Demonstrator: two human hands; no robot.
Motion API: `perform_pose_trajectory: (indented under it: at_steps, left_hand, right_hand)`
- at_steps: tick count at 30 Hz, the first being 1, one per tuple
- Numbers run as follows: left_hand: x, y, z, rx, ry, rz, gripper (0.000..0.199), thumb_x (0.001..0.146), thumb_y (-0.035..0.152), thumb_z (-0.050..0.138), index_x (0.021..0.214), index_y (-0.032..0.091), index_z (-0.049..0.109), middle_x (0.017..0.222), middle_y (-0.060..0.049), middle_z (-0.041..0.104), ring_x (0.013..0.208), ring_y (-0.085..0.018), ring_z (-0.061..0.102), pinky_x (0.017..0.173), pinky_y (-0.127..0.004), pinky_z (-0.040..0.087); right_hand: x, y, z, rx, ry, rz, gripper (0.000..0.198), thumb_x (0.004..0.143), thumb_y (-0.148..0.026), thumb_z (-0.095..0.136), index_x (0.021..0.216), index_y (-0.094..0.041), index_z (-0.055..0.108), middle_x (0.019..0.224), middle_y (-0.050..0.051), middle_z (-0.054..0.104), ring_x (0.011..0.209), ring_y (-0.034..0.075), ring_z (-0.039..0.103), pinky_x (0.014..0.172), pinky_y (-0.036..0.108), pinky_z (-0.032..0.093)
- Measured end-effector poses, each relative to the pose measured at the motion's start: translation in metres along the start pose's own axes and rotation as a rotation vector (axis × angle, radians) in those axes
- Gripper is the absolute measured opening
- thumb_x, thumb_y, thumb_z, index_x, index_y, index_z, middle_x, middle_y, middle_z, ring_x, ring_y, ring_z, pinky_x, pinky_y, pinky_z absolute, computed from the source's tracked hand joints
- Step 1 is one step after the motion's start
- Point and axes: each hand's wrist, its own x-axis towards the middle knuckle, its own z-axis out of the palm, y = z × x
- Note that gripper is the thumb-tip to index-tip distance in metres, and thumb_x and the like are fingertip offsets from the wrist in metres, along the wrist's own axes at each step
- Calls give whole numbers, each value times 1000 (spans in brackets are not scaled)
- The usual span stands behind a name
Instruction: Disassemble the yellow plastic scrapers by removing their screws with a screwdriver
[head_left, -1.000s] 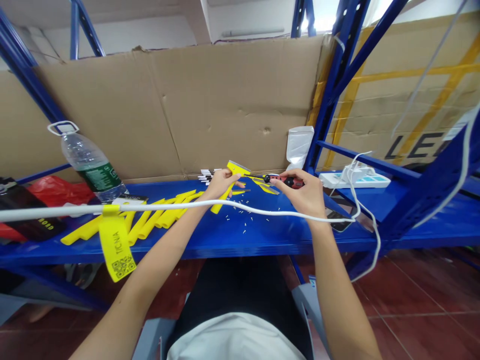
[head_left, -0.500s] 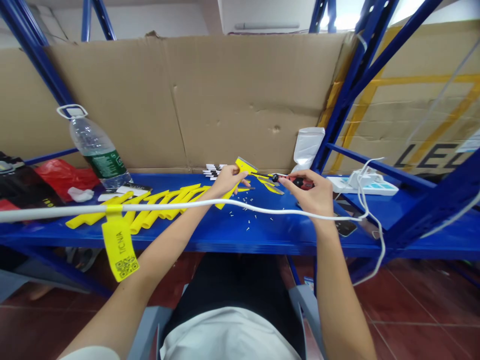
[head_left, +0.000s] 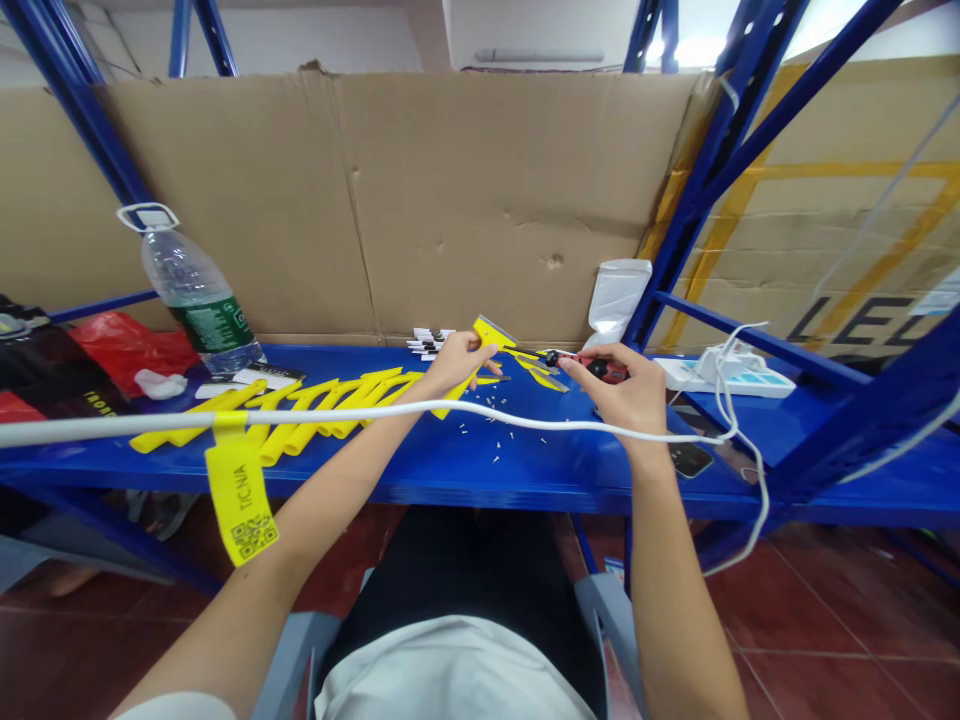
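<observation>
A: With the screws (head_left: 496, 420) taken as the dial's centre and twelve at the cardboard (head_left: 487, 200), where is the scraper (head_left: 493, 337) held?

B: At twelve, raised over the table (head_left: 420, 475), its head tipped away. It is pinched between the thumb and fingers of the left hand (head_left: 454, 362).

A: And the right hand (head_left: 631, 388)?

B: Found between two and three. Its fingers are closed around the handle of the screwdriver (head_left: 607, 370), whose shaft is aimed toward nine or ten, at the scraper's head. Whether the tip is seated in a screw cannot be told.

A: What is laid nearby?

B: More bladed yellow pieces (head_left: 546, 374) are seen between one and two, below the shaft. At eleven, white strips (head_left: 429, 342) are piled. Toward nine, yellow handles (head_left: 300, 430) are lined up side by side, slanted.

A: Farther out?

B: The bottle (head_left: 206, 318) is stood at ten, tilted in view, with a red bag (head_left: 120, 345) beside it. Near three, the power strip (head_left: 757, 378) is placed. Across the foreground, a white cable (head_left: 517, 414) is stretched, by which a yellow tag (head_left: 240, 498) is carried.
</observation>
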Motion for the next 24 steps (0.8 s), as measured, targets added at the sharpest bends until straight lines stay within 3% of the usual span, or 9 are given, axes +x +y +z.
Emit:
perform_pose_trajectory:
  at_steps: [5,11,20,24]
  left_hand:
    - [0,0,1,2,11,-14,14,110,12,73,96,11,72,87,-12,83,72,-22,83,43,-22,44]
    - [2,-4,0,-3,4,-15,16,109,17,77,95,12,72,82,-13,83,74,-23,84,46,-22,45]
    - [-2,2,3,16,18,-67,16,111,20,78,100,11,72,86,-13,86,52,-15,70,45,-24,47]
    - [-5,10,4,31,9,-104,14,113,15,75,100,11,72,84,-9,85,43,-11,61,43,-24,46]
  right_hand:
    - [1,2,-1,-16,-9,-4,43,82,-67,92,90,-25,88,85,6,84,79,24,73,81,42,59]
    - [1,0,-2,-16,-6,0,43,82,-67,90,89,-24,88,86,7,84,80,25,72,79,41,58]
    - [0,-3,-1,-14,-47,18,46,81,-69,90,89,-24,87,84,7,83,75,24,71,75,40,57]
    - [-1,-7,-4,-23,-67,-10,43,93,-68,81,92,-25,83,93,8,85,86,27,76,83,42,60]
